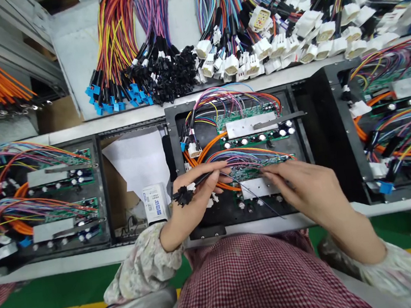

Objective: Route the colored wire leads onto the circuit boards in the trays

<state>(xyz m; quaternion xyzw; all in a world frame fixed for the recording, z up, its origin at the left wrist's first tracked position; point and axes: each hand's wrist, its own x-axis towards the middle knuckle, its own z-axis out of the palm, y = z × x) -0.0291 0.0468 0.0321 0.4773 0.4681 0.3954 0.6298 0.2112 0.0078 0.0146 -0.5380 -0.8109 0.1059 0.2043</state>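
Observation:
My left hand [196, 189] is closed around a wire harness with black connectors [184, 195] that stick out below the thumb. Thin wires run from it across the lower green circuit board [246, 171]. Over the right part of that board is my right hand [301, 182], its fingers pinched at the board's upper edge near the wires; whatever lies between the fingertips is too small to make out. The board sits in a black tray [231, 215] with an upper board [257, 123] above it, which carries a metal plate and a dark strip. Thick orange cables [210, 146] lead to the boards' left.
Another tray with two wired boards [59, 175] stands to the left, and one [398, 87] to the right. Between trays lie white paper [137, 157] and a small white box [154, 203]. Behind, bundled harnesses with blue [125, 99], black and white connectors [267, 48] cover the shelf.

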